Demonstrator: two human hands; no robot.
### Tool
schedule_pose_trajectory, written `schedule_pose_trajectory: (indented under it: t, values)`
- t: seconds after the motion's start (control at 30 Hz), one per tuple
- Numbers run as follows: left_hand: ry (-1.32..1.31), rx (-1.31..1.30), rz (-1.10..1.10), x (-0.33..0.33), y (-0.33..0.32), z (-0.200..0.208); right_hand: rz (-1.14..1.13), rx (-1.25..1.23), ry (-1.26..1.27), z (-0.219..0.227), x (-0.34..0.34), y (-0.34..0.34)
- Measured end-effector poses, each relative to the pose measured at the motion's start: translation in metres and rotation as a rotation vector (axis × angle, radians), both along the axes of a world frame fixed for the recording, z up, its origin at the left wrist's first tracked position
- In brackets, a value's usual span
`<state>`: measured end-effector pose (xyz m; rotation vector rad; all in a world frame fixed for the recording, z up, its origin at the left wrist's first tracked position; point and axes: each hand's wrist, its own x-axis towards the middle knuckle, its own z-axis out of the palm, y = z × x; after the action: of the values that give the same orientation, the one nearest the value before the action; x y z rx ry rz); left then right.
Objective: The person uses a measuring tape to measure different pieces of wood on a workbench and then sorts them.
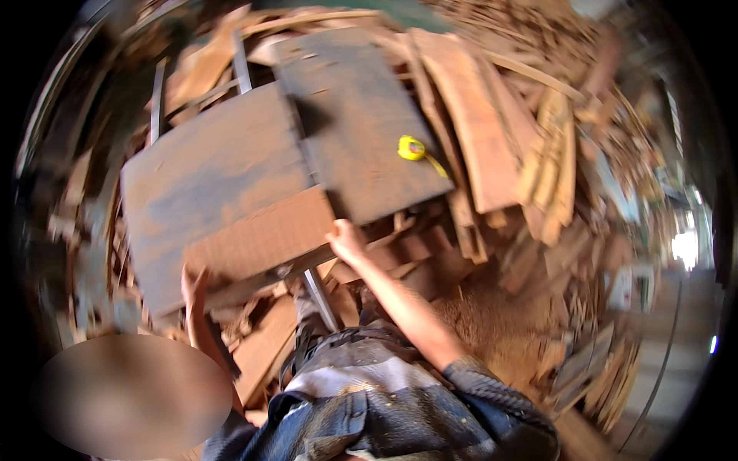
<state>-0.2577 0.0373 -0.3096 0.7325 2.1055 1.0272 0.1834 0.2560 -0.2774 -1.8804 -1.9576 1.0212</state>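
A reddish-brown wooden board lies slantwise along the near edge of a grey, dust-covered metal saw table. At the board's left end, my left hand grips it, with the thumb upward. My right hand is closed round the board's right end, near the gap between the two table halves. Motion smears the fingers a little, and their undersides are hidden. On the right half of the table rests a yellow tape measure with a short piece of its blade out.
Long planks lean beside the table's right side. Offcuts heap up at the far right, and sawdust covers the floor near me. A loose plank lies below the table. A blurred oval hides the lower left.
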Motion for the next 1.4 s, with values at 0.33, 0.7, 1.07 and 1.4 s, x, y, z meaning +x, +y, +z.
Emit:
schedule_pose_trajectory:
  t: [0.33,0.7,1.07,1.4]
  values:
    - [0.027,0.080,0.288,-0.024,0.022,0.010,-0.269,-0.556,0.587,0.019,0.017,0.029]
    - [-0.460,0.000,-0.165,0.191,0.070,0.142,-0.657,-0.674,1.190,0.088,0.256,-0.122]
    - [-0.771,-0.437,-0.802,0.432,0.113,0.095,-1.323,-0.246,1.221,0.149,0.393,-0.415]
    - [-0.603,-0.478,-1.206,0.467,0.098,0.052,-1.860,-0.144,1.143,0.052,0.291,-0.468]
